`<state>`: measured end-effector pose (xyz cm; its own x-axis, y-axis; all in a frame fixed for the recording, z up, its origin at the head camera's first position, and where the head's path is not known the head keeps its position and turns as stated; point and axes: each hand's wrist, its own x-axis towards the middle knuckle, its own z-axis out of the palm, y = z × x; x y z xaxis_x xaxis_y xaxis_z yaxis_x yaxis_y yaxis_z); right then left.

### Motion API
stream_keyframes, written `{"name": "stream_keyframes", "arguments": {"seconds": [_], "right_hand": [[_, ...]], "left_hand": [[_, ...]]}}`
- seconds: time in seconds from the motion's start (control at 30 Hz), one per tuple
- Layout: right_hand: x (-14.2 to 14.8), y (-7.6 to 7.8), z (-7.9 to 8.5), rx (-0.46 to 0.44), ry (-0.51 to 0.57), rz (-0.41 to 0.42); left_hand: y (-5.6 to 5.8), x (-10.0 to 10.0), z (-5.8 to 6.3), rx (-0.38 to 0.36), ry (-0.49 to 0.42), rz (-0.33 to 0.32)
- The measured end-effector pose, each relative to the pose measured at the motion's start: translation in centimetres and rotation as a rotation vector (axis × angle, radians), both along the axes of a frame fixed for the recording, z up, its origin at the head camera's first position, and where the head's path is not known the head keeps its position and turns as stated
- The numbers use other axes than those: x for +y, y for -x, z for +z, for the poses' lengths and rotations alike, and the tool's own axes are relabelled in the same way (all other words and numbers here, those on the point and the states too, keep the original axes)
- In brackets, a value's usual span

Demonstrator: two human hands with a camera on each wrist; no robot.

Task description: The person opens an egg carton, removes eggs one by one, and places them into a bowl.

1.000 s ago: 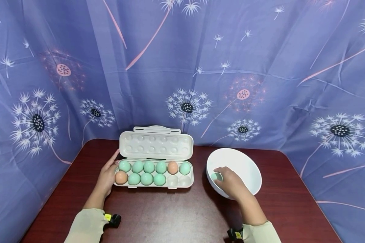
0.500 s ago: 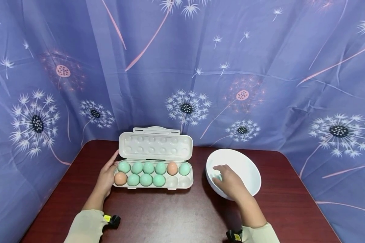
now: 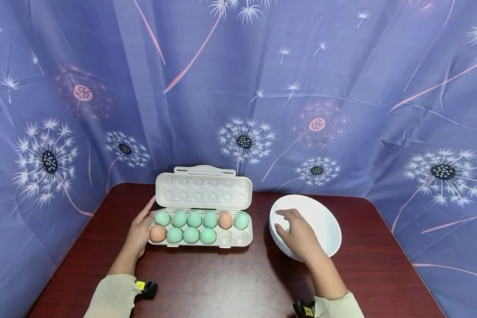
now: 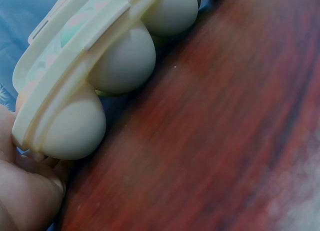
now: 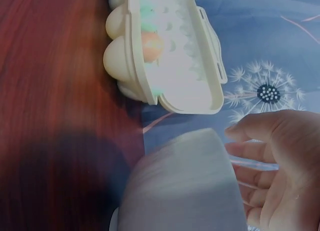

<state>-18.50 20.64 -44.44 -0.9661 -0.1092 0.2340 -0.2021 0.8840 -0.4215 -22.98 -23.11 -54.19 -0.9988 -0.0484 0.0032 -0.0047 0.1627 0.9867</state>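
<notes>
On the left of the table, a cream egg carton (image 3: 238, 242) stands with its lid raised, holding mostly pale green eggs (image 3: 191, 235) and two brown ones, one of them a brown egg (image 3: 157, 233) at the front left. My left hand (image 3: 139, 234) grips the carton's left end, one finger stretched up beside the lid. In the left wrist view the carton's rounded cups (image 4: 75, 128) overhang the wood. My right hand (image 3: 300, 234) is over the near left side of a white bowl (image 3: 322, 216), thumb and fingers apart with nothing between them. The hand covers part of the bowl's inside.
Two cups at the carton's front right hold no egg, one being the bare cup (image 3: 240, 237). The dark red wooden table (image 3: 238, 282) ends at a blue dandelion curtain (image 3: 238, 88) behind and at both sides. Black wrist cameras (image 3: 149, 289) sit at the sleeves.
My right hand has let go of a green egg inside the bowl and lifted slightly, its fingers spreading. The left hand and the carton have stayed put.
</notes>
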Motion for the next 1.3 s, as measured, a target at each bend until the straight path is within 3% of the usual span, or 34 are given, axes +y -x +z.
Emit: {"name": "stream_keyframes", "arguments": {"seconds": [0.2,0.7,1.0,1.3], "right_hand": [[-0.9,-0.3,0.4,0.096,0.048,0.030],[-4.2,-1.0,0.6,0.190,0.110,0.131],[-6.1,-1.0,0.3,0.162,0.135,0.177],[-7.8,-0.1,-1.0,0.109,0.107,0.204]], "left_hand": [[0.0,0.0,-0.1,0.013,0.003,0.002],[-0.1,0.2,0.0,-0.015,-0.023,-0.002],[-0.1,0.1,0.0,-0.011,-0.025,-0.018],[0.0,-0.1,0.3,-0.005,-0.018,-0.030]]}}
